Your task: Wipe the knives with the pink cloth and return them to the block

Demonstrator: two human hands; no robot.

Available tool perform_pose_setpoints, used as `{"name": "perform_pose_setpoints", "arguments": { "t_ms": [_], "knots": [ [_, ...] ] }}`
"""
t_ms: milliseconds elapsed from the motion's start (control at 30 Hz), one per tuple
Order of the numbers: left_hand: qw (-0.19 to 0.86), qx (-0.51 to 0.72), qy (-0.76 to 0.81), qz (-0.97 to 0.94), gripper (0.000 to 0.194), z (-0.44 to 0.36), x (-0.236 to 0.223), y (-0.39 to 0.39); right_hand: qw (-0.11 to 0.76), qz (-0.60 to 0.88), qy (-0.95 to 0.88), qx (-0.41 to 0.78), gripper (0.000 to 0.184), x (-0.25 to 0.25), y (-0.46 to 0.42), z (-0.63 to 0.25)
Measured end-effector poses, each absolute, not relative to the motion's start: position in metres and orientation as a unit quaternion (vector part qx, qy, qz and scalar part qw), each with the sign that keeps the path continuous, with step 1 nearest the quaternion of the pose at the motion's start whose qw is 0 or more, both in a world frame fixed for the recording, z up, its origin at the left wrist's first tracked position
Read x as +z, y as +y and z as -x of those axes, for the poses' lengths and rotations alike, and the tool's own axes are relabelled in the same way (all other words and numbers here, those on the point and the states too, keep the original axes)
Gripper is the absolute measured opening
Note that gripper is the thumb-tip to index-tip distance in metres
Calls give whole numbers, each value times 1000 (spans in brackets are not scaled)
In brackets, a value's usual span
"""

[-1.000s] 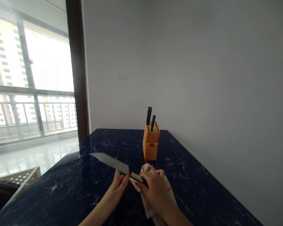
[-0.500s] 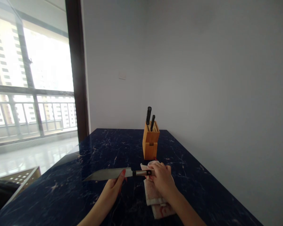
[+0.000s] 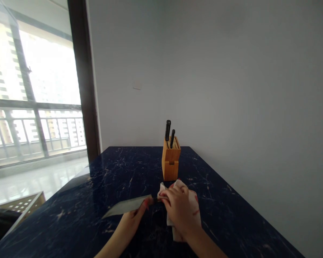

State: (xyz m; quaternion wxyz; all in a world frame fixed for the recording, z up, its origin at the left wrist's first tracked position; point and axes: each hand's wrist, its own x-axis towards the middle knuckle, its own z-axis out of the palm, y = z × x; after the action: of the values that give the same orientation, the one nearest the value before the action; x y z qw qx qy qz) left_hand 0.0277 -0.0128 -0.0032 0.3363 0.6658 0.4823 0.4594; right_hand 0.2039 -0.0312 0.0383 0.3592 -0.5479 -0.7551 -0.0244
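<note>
A large kitchen knife (image 3: 127, 205) lies across my hands, its tip toward the left and its handle to the right. My left hand (image 3: 133, 218) pinches the blade close to the handle, thumb on top. My right hand (image 3: 177, 208) is closed around a white and red cloth (image 3: 195, 206), which wraps the end of the knife's handle. Part of the cloth hangs down below my right wrist. Behind the cloth stands a wooden knife block (image 3: 171, 165) with two black-handled knives (image 3: 168, 129) in its slots.
The table (image 3: 134, 161) has a dark blue marbled top that narrows toward the far wall. A plain wall (image 3: 244, 107) runs along its right side. At the lower left is a pale perforated basket or crate (image 3: 24, 204), with a window beyond.
The knife swung from pointing away to the left to lying nearly level, then tilted tip-down toward me. My right hand and the cloth shifted along the handle. The view turned slightly.
</note>
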Motion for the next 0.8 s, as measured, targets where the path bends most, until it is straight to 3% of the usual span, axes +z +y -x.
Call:
{"name": "perform_pose_setpoints", "arguments": {
  "t_ms": [267, 533, 800],
  "knots": [
    [330, 453, 468, -683, 33, -27, -9, -12, 317, 534, -783, -22, 19, 34, -32, -193],
    [275, 429, 480, -715, 36, -28, -12, -10, 282, 545, -783, -98, 25, 27, -28, -187],
    [319, 442, 479, -687, 33, -26, -10, -9, 335, 574, -745, -44, 22, 25, -26, -192]
  ]
}}
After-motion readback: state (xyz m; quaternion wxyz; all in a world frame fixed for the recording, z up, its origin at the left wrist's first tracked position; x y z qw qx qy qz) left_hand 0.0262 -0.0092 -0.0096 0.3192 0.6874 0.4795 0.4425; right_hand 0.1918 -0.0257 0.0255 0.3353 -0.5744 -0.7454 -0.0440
